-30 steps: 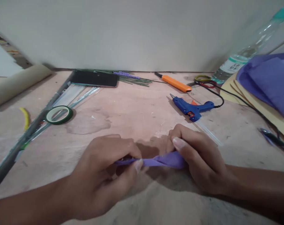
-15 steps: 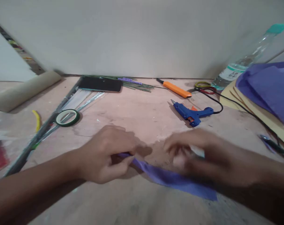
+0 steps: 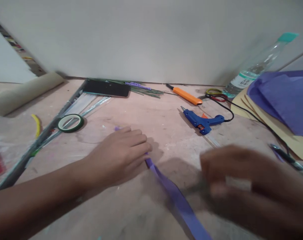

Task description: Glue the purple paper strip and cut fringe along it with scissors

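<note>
A purple strip (image 3: 177, 196) runs from under my left hand (image 3: 123, 155) down to the bottom edge, right of centre. My left hand lies palm down on it with its fingers wrapped over the folded part, and a small purple end shows beyond the knuckles. To the right, my right hand (image 3: 238, 176) is raised above the table and smeared by motion; its fingertips are bent towards the thumb, and whether they hold anything cannot be made out. The blue glue gun (image 3: 203, 122) lies beyond my right hand.
On the table (image 3: 141, 113) lie green tape (image 3: 70, 123), a black phone (image 3: 106, 88), an orange cutter (image 3: 187, 96), scissors (image 3: 215, 93) and a pen (image 3: 288, 158). A bottle (image 3: 243, 80) and purple sheets (image 3: 286, 103) stand right; a cardboard tube (image 3: 28, 93) lies left.
My left hand has turned flatter over the strip, whose free part now slants more steeply downward. My right hand has moved right, away from the strip.
</note>
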A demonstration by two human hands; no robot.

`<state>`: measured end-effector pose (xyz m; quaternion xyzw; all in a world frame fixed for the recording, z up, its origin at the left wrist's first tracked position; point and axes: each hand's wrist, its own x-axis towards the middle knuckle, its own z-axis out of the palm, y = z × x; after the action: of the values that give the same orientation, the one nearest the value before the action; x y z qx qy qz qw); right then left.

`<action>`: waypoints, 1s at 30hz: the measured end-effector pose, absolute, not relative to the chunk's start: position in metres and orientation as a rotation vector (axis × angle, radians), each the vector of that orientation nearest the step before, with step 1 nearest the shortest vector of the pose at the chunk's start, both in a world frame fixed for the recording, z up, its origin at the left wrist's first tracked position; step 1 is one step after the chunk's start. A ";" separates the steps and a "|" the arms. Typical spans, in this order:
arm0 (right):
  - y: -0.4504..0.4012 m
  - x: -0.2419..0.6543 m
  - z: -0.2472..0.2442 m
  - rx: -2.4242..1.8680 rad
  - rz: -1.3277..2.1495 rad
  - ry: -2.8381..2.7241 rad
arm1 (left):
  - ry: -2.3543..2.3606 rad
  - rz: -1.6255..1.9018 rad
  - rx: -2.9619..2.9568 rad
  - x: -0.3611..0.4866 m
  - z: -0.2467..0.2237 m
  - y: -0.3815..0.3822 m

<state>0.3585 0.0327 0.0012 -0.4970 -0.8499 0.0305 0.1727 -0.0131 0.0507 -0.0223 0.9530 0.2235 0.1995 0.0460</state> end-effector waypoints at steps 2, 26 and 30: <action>0.046 0.376 0.002 -1.453 0.078 -2.468 | 0.671 0.557 2.750 -0.012 -0.024 0.051; 0.012 0.303 -0.022 -1.148 0.333 -2.121 | 0.746 0.573 2.719 -0.011 -0.023 0.034; -0.008 0.295 -0.021 -1.287 0.649 -1.931 | 0.771 0.541 2.740 -0.010 -0.026 0.035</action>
<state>0.2945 -0.0075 -0.0207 -0.4989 -0.7482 0.2514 0.3579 -0.0104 0.0354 -0.0261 0.9387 0.2640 0.1853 0.1219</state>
